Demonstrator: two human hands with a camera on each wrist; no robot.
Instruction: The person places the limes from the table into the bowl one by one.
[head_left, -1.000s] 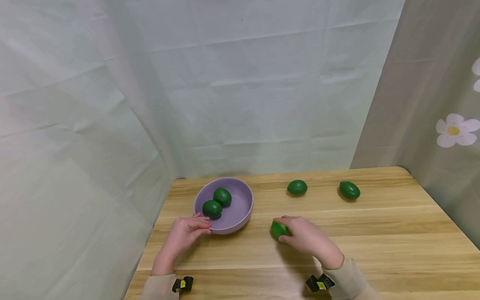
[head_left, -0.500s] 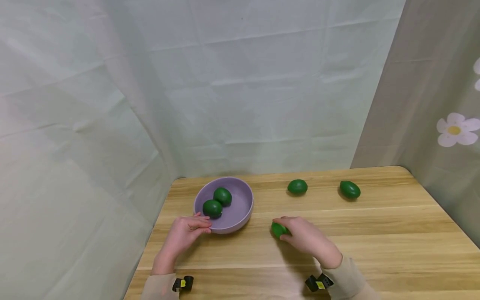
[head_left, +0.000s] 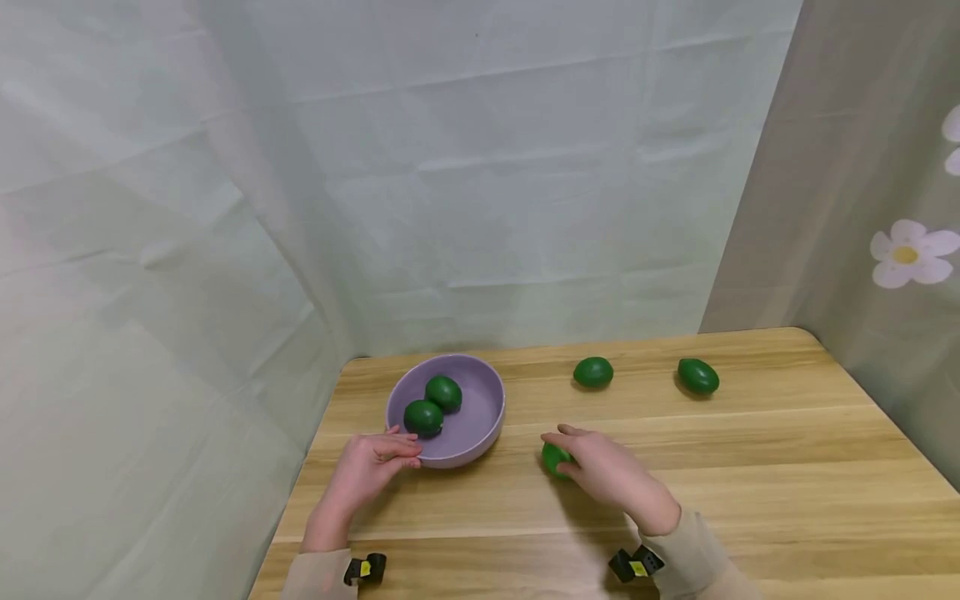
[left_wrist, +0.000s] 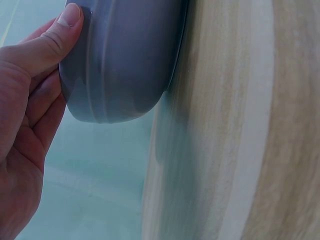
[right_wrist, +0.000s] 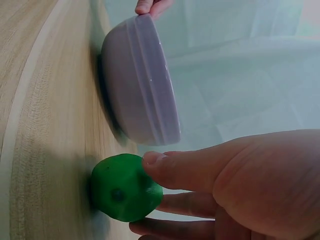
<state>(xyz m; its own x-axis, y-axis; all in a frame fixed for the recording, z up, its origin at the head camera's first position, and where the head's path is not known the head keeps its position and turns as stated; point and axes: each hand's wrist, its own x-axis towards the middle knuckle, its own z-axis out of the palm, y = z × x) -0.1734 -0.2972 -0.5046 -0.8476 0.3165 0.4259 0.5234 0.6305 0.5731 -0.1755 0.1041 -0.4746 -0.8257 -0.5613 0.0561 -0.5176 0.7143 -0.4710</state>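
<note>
A purple bowl [head_left: 480, 412] stands at the left of the table, with two dark green limes [head_left: 423, 417] lying in it side by side. My left hand [head_left: 375, 462] pinches the bowl's near left rim; in the left wrist view the thumb [left_wrist: 69, 17] lies on the outer wall, fingers behind. To the right of the bowl, my right hand [head_left: 607, 471] has thumb and fingers around a brighter green lime [right_wrist: 122, 187]. This lime sits right at the tabletop in the right wrist view, its underside in shadow. Part of it is hidden by the hand.
Two more limes rest near the table's back edge, one lime [head_left: 593, 372] behind my right hand and another lime [head_left: 698, 377] farther right. Pale cloth [head_left: 525, 208] hangs behind and to the left of the wooden table [head_left: 787, 467].
The head view has shifted very slightly. Both hands stay where they were, the left on the bowl's rim and the right around the lime, with one right finger a little raised.
</note>
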